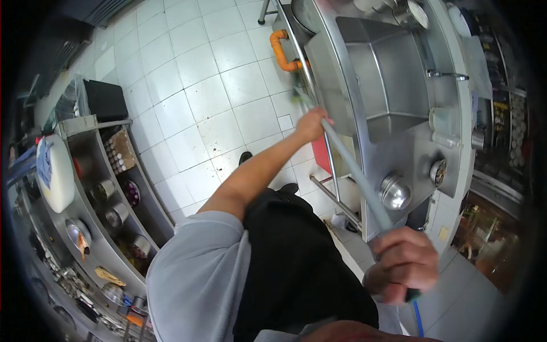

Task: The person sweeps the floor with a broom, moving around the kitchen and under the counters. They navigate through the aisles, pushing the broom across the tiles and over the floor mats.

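Observation:
A long grey-handled broom (356, 171) slants across the view beside the sink unit. My left hand (312, 125) is wrapped round the lower part of its stick, with the arm stretched forward. Close to my body, my right hand (405, 263) grips the upper end in a fist. The broom's greenish head, beyond my left hand, is small and blurred near the sink's legs. Dark specks of dirt (215, 151) lie scattered over the white tiled floor (196, 108).
On the right stands a steel sink (387, 74) with metal bowls (395, 191) on its counter. An orange drain pipe (279, 50) bends out below it. To the left is a shelf unit (111, 228) with pots and an egg tray (118, 151), near a black bin (105, 100).

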Tool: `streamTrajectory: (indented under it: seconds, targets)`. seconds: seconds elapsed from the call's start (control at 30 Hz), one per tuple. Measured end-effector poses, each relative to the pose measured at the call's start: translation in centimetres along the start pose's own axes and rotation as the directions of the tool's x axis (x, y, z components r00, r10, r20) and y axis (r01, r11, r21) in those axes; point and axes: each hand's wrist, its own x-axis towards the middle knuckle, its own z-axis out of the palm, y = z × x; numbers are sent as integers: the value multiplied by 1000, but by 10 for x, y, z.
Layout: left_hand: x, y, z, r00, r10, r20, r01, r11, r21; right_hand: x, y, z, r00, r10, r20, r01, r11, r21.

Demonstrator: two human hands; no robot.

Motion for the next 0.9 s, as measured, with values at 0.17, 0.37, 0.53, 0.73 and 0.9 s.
streamTrajectory:
  seconds: [0.17,0.37,0.53,0.73,0.9]
  targets:
    - [18,-69,5,982,-174,-76,174,985,-6,16,90,64,993,115,2,-113,977,-179]
    - [7,-92,-76,944,-255,-208,285,950,128,12,105,72,990,46,-132,-41,998,46]
    - [28,-131,-130,912,-290,-289,361,903,234,-4,132,59,947,55,-317,5,983,186]
    - [19,-41,-162,851,-286,-441,446,835,321,-36,110,14,951,72,-299,19,957,290]
    - [-79,65,-112,902,96,-421,109,893,437,-58,34,-104,975,-115,-189,190,872,452]
